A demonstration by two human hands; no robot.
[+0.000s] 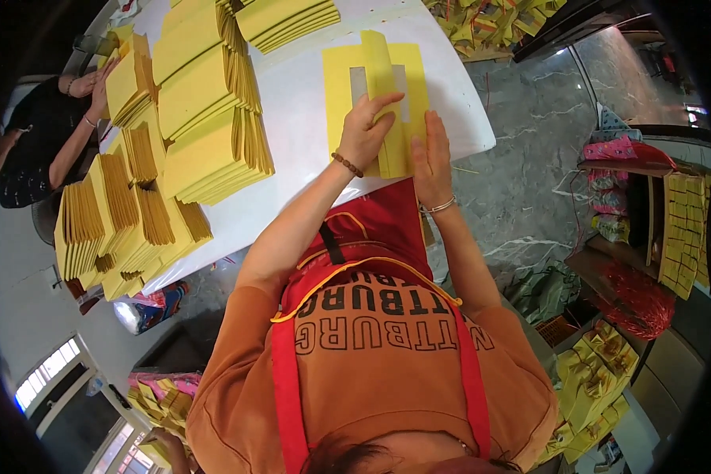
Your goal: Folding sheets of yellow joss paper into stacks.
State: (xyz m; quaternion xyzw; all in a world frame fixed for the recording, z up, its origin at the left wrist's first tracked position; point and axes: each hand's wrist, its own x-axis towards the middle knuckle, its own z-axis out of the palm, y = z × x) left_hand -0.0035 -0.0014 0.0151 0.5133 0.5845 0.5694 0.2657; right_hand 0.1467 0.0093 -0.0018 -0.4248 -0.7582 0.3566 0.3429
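A yellow paper sheet (336, 110) with greyish silver patches lies at the table's near right corner, a raised fold running along its middle. Over that fold rests my left hand (363, 134), index finger stretched to the right and thumb apart from it; its other fingers are partly hidden. Along the sheet's right edge my right hand (432, 158) lies with its fingers straight, touching the paper. Both hands are on the same sheet.
Stacks of folded yellow paper (205, 95) cover the left of the white table (300, 95). A co-worker's hands (95, 87) touch a stack at the far left. Yellow paper heaps (482, 28) lie beyond the table; red strands (628, 300) and more bundles stand at right.
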